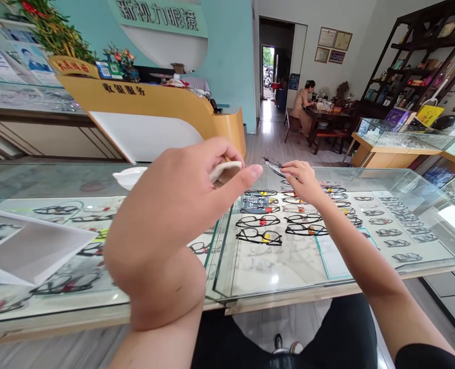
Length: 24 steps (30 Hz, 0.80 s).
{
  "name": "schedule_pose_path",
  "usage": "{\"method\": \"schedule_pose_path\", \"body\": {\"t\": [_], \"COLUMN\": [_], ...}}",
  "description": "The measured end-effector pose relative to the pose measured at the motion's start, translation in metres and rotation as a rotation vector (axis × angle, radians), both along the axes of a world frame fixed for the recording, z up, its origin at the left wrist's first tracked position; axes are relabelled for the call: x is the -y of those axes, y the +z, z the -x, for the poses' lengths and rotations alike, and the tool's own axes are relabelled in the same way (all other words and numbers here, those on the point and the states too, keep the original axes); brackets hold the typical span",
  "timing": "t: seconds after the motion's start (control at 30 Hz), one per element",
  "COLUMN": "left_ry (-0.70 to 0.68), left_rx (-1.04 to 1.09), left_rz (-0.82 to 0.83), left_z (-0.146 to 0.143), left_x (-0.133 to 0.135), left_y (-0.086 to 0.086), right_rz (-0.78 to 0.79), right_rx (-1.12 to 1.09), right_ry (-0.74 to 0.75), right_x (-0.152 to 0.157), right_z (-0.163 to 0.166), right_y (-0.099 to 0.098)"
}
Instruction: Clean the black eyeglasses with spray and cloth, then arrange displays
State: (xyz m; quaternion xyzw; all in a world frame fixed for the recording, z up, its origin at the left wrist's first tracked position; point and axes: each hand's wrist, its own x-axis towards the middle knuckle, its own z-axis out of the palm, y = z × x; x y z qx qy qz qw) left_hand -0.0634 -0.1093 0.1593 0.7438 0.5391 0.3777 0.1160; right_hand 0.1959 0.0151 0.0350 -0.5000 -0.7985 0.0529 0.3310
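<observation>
My left hand (181, 195) is raised close to the camera, its fingers curled round a folded cream-coloured cloth (226, 169); only the cloth's edge shows between thumb and fingers. Farther off on the right, my right hand (301, 178) pinches a pair of eyeglasses (272, 165) above the far part of the counter. Its fingers partly cover the frame. Below the right hand, several eyeglasses with red, yellow and orange tags lie in two columns on the glass counter (250, 279). Dark-framed glasses (258, 236) are nearest in the left column, and another dark pair (306, 230) in the right.
A white folded card (58, 251) stands at the left, and a white dish (129, 177) sits behind my left hand. A teal-edged white sheet (337, 259) lies near my right forearm. Across the room, a person (303, 107) sits at a dark table.
</observation>
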Motion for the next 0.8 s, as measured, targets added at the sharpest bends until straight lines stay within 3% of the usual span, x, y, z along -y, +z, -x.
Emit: {"method": "schedule_pose_path", "body": {"t": [0.1,0.2,0.27,0.37,0.5,0.67,0.8], "left_ry": [-0.002,-0.114,-0.199,-0.269,-0.357,-0.479,-0.500], "left_rx": [-0.151,-0.121,0.047,0.578,0.764,0.869,0.905], "left_rz": [0.115,0.282,0.427,0.663,0.791,0.930,0.934], "left_z": [-0.018,-0.038,-0.047,-0.053,-0.053,-0.051,-0.048], "left_x": [-0.012,-0.043,-0.065,-0.090,-0.101,-0.099,-0.099], "left_y": [0.000,-0.020,-0.047,-0.097,-0.144,-0.154,-0.156], "right_rz": [-0.108,-0.173,-0.185,-0.174,-0.163,-0.175,-0.190], "right_rx": [-0.084,-0.153,-0.194,-0.215,-0.147,0.003,0.082], "right_ry": [0.012,0.005,0.011,0.040,0.080,0.152,0.231], "right_x": [0.022,0.028,0.027,0.029,0.046,0.062,0.068], "right_z": [-0.018,-0.027,-0.030,-0.028,-0.016,-0.001,0.004], "right_y": [-0.014,-0.031,-0.037,-0.039,-0.033,-0.033,-0.037]}}
